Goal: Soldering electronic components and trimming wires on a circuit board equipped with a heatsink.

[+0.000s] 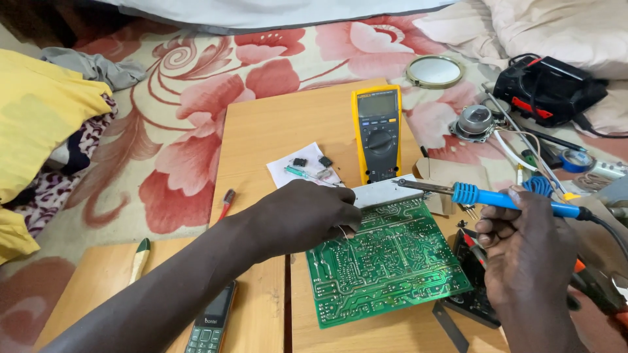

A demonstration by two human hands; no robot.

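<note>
Here, soldering iron [484,196] clamped in right hand [523,252], lengthwise across, tip leftward over circuit board [386,261]; left hand [304,216] pinching wire there.

Two hands, left [297,216] and right [523,252]. One green circuit board [386,261]. One blue-handled soldering iron [497,197]. One yellow multimeter [378,131]. One small round mirror [434,70]. One mobile phone with keypad [210,323]. One red-handled screwdriver [226,202]. One white slip of paper [304,171] bearing a few small components. One roll of blue tape [577,160]. Two wooden benches, the near-left one [91,274] and the larger one [281,124].
</note>
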